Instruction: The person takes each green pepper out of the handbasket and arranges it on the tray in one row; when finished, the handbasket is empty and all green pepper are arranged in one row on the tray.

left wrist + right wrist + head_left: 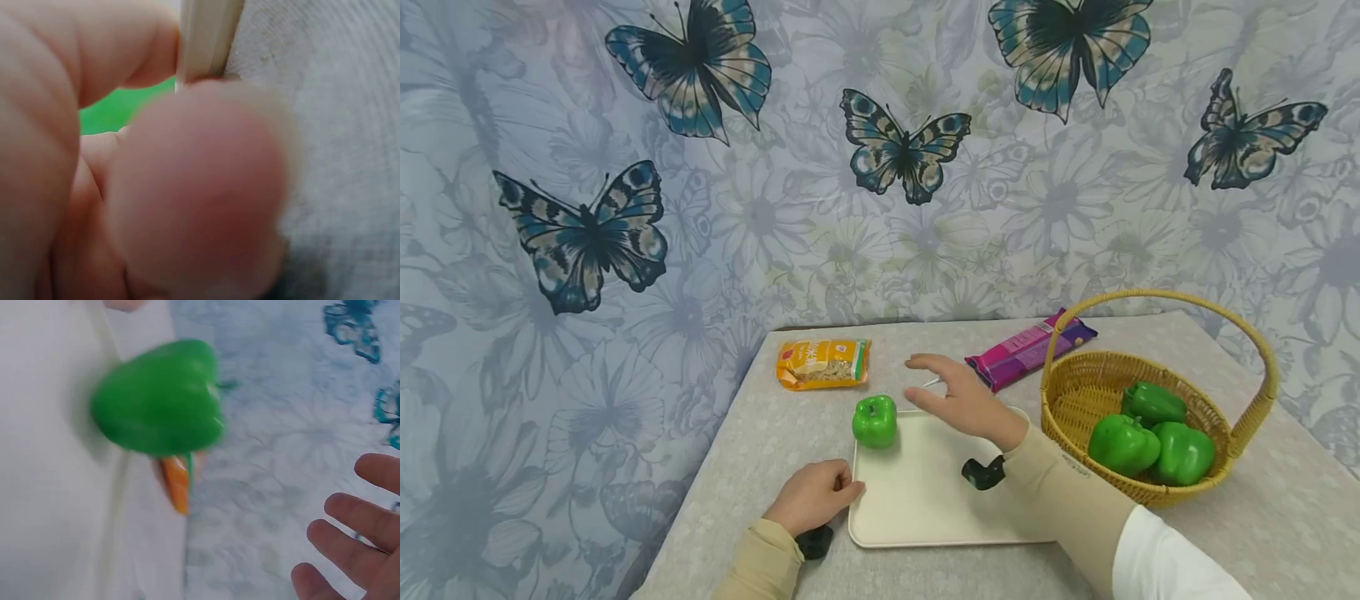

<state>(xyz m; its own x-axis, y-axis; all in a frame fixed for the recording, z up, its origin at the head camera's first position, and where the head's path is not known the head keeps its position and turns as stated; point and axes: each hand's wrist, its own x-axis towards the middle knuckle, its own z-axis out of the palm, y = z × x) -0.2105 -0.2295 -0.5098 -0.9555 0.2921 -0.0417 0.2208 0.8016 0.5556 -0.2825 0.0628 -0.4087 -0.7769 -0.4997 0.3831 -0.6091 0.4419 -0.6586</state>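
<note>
A cream tray [940, 508] lies flat on the table. At its left edge my left hand [814, 493] pinches the rim between thumb and curled fingers; the left wrist view shows the tray rim [209, 37] at the fingertips, with the thumb blurred up close. On the tray's far left corner sits a green bell pepper [875, 422], also seen in the right wrist view as a blurred bell pepper [159, 400]. Over the tray's far side hovers my right hand [962, 398], fingers spread and holding nothing, to the right of that pepper.
To the right stands a wicker basket [1056, 433] with a tall handle, holding several green peppers [1123, 446]. Behind the tray lie an orange food packet [823, 364] at left and a purple packet [1026, 350] at right. A butterfly-patterned wall covering [850, 250] rises behind the table.
</note>
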